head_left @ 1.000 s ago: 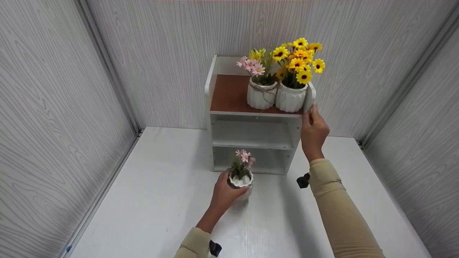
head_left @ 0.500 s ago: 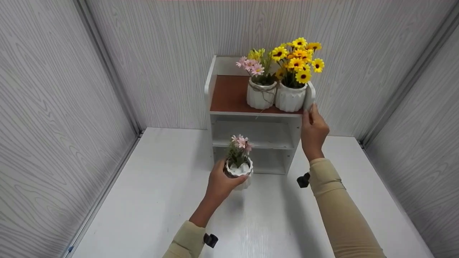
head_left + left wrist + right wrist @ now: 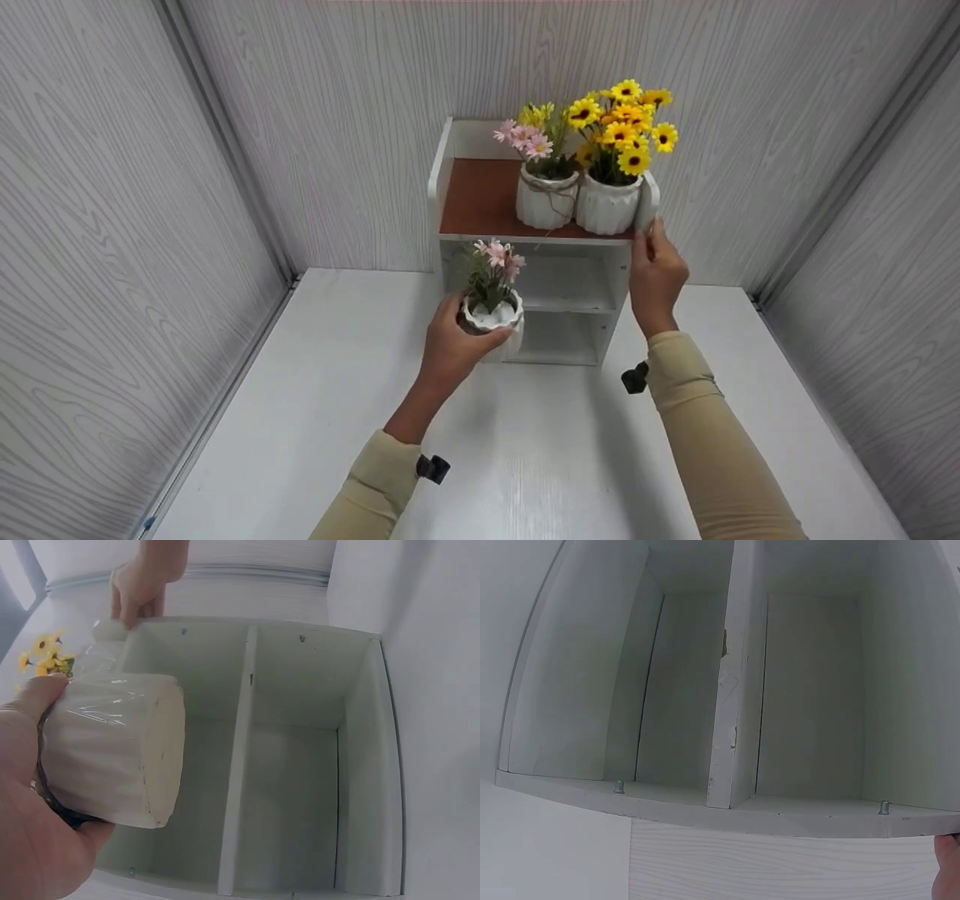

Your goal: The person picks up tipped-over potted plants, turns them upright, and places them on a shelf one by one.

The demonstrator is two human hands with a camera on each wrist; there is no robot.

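My left hand [image 3: 454, 343] grips a white flowerpot [image 3: 512, 341] with pink artificial flowers [image 3: 497, 255], held in the air before the shelf unit. In the left wrist view the thumb and fingers wrap round the pot [image 3: 112, 742], whose base faces the shelves. My right hand [image 3: 657, 281] pinches the front edge of the white shelf unit's [image 3: 442, 169] right side panel, near the top board. On the brown top board [image 3: 480, 199] stand a twine-tied pot [image 3: 546, 201] with pink and yellow flowers and, right of it, a pot [image 3: 607, 206] with yellow flowers.
Below the top board, the unit has a middle shelf [image 3: 570, 283] and a bottom compartment [image 3: 562, 337]. It stands on a white table [image 3: 337, 360] against a wood-grain back wall [image 3: 337, 135]. Panels [image 3: 97, 225] rise on both sides.
My left hand has lifted the flowerpot with pink flowers upward and toward the shelf unit, slightly to the left. The right hand stays on the side panel.
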